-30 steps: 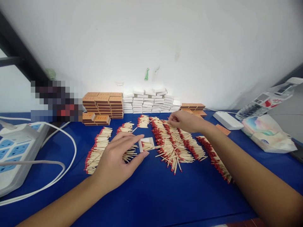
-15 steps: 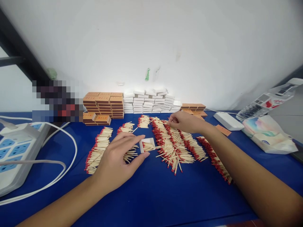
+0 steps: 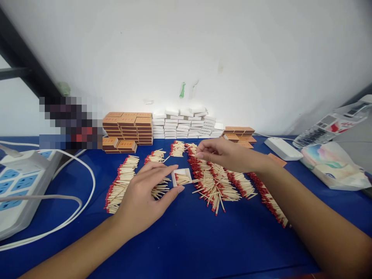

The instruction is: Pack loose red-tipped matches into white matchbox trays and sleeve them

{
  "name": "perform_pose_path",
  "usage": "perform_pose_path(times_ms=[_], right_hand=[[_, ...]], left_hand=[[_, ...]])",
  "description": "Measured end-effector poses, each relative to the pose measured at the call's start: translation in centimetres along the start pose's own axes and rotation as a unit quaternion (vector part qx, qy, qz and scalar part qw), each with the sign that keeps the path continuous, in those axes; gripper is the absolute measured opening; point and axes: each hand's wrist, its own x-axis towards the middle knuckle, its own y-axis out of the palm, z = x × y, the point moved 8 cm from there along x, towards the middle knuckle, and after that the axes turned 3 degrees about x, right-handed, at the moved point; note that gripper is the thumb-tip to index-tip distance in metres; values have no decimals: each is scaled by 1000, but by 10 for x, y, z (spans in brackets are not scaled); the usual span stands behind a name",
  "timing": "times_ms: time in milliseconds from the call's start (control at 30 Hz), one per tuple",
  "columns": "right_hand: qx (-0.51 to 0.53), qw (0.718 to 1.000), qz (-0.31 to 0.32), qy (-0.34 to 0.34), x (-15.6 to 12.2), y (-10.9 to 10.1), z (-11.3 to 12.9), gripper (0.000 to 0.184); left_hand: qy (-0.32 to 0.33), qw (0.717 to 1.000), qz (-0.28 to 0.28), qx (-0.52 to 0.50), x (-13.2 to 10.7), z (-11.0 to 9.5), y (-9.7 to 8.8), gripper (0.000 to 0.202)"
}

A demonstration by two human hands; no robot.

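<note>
My left hand (image 3: 148, 190) grips a small white matchbox tray (image 3: 186, 175) between thumb and fingers, resting on the blue table. Several matches (image 3: 181, 179) with red heads lie inside the tray. Above the rows of loose matches (image 3: 213, 182), my right hand (image 3: 219, 153) is closed in a pinch, its fingertips to the upper right of the tray. Whatever sits between those fingertips is too small to make out. More matches (image 3: 123, 182) lie in a row left of my left hand, and some are partly hidden behind it.
Orange matchboxes (image 3: 128, 128) and white matchbox trays (image 3: 183, 126) are stacked along the wall. A power strip (image 3: 21, 186) with white cables lies at left. At right are a white box-shaped device (image 3: 283, 148), a tissue pack (image 3: 331, 166) and a plastic bottle (image 3: 331, 126).
My right hand has moved left over the matches, closer to the tray. My left hand still holds the tray in the same place.
</note>
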Motion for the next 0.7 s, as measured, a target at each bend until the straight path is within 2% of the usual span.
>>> perform_pose_path(times_ms=[100,233,333,467,567,700], right_hand=[[12,999,3,-53,-10,19,38,31],[-62,990,-63,-107,-19,34,63,19],[-112,982,-87,-128,-22,39,68,16],[-136,976,-93,-140,-22,36,69,14],[-140,971,-119,-153,-23,31,70,12],[-130,968,-125,-175,-23,34,73,8]], left_hand=[[-32,999,0,-2,0,5,0,38],[-104,994,13,-42,-2,15,2,38],[-140,986,11,-87,-2,20,3,36],[-157,983,9,-99,-1,22,3,35],[-158,982,18,-101,-3,23,5,37],[-150,983,27,-98,-4,22,6,38]])
